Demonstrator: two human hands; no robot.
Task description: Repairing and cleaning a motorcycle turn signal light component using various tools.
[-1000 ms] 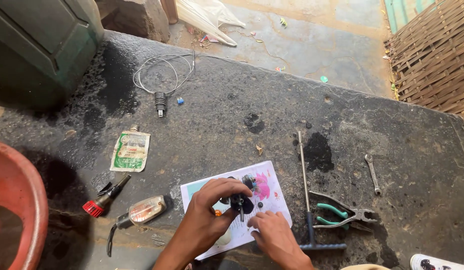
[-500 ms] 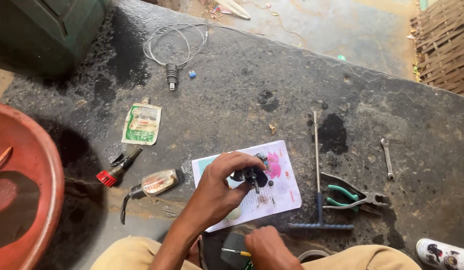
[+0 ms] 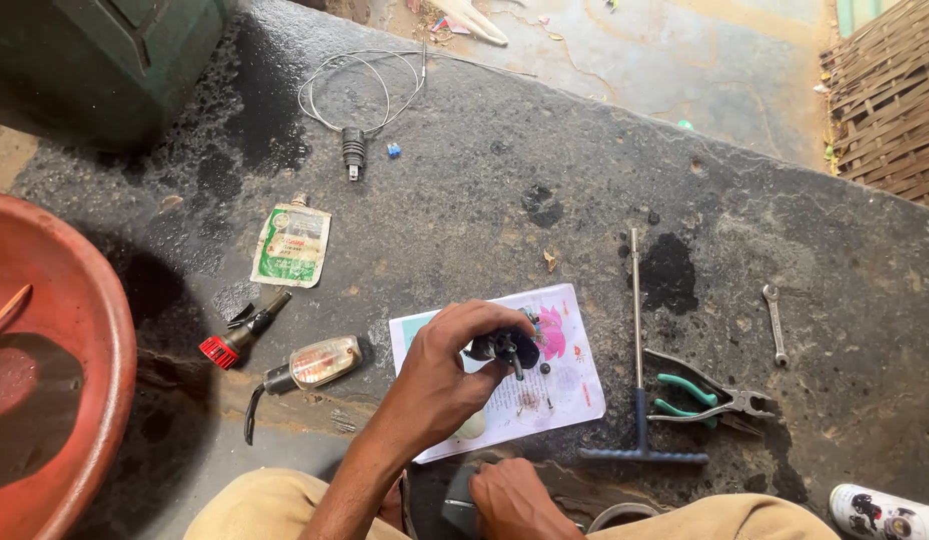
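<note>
Lower centre of frame: small black part (image 3: 506,347) pinched in left hand (image 3: 446,372) grip, over the printed paper sheet (image 3: 564,385); dark, greasy, knobbly. Right hand (image 3: 512,500) at bottom edge, grip state unclear

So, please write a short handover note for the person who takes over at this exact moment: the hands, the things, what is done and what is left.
Left hand: fingers closed on a small black part, held over the printed sheet.
Right hand: low between the knees, on a dark object; grip unclear.
Nearby: small loose pieces on the sheet; T-handle wrench, green-handled pliers and a spanner to the right.
Done: cannot tell.
Left: the black part is not set down.
</note>
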